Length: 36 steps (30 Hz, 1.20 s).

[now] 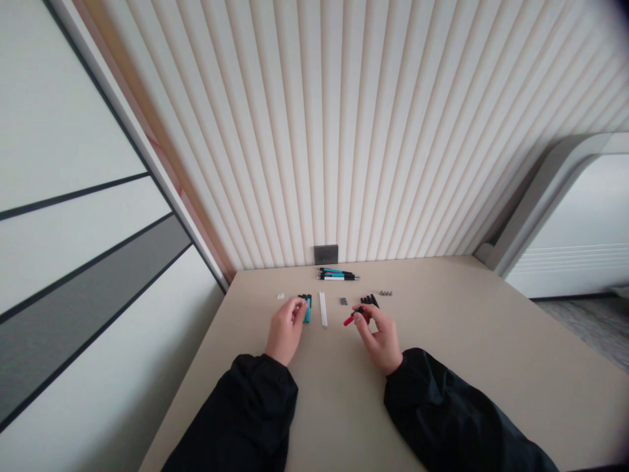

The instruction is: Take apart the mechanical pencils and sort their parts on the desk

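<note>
My left hand (285, 330) rests on the beige table (442, 354) with its fingertips pinched at a teal pen barrel (307, 311) that lies beside several black parts. My right hand (379, 335) is closed in a pinch on a red pen part (350, 319), lifted slightly, just in front of a small pile of black pen tips (369, 300). Between the hands lie thin white refill tubes (323, 309). Both arms wear black sleeves.
Several finished teal and white pens (337, 274) lie at the table's back edge below a grey wall socket (325, 254). Small grey parts (343, 301), tiny springs (386, 293) and small white pieces (280, 295) are laid out in a row. A ribbed wall stands behind.
</note>
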Motion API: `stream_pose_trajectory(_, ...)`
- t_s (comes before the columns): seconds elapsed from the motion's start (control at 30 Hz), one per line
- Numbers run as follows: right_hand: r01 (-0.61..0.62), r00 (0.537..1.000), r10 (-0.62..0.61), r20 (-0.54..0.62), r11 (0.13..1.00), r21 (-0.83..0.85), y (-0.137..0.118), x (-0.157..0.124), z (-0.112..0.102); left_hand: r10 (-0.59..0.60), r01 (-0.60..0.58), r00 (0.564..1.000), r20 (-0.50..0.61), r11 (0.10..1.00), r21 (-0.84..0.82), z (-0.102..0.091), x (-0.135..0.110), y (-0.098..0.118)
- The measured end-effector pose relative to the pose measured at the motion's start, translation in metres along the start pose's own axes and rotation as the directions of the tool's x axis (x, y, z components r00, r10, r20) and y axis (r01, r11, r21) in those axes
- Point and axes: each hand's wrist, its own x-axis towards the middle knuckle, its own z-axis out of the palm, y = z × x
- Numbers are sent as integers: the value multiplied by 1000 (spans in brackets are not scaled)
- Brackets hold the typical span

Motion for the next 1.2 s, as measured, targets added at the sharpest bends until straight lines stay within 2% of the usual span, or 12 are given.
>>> stream_pose_trajectory(0.07,15,999,-15,36,1000,-15,-1,-2,0,29,-16,996,-86,988,151,-16,12,-20)
stream_pose_trajectory(0.17,33,995,-31,93,999,-23,-5,-4,1,-23,56,994,-103,941,335,-35,26,-50)
stream_pose_trajectory(0.33,40,992,-38,116,999,-11,-8,-5,1,-192,206,978,-76,889,410,-40,33,-77)
stream_pose_trajectory(0.7,16,990,-14,143,1000,-17,-4,-4,3,-131,122,991,-15,865,487,-32,40,-84)
stream_pose_trajectory(1.2,9,988,-7,152,1000,-9,-4,-4,2,-142,104,989,27,827,552,-34,35,-75)
